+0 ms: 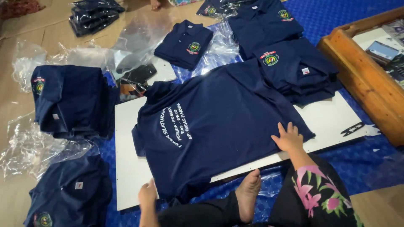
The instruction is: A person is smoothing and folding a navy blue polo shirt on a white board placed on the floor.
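A navy polo shirt (219, 122) lies back-side up, with white lettering, spread over a white board (126, 168) on the floor. My right hand (288, 136) presses flat on the shirt's hem corner, fingers apart. My left hand (147, 194) rests at the shirt's other hem corner near the board's front edge; whether it pinches the cloth I cannot tell. My bare foot (248, 193) sits between the hands.
Folded navy shirts lie in stacks at the left (71, 101), lower left (69, 193), top centre (185, 42) and right (294, 67). Clear plastic bags (33, 147) are scattered about. A wooden frame (362, 71) stands at right; small black snips (352, 128) rest on the board.
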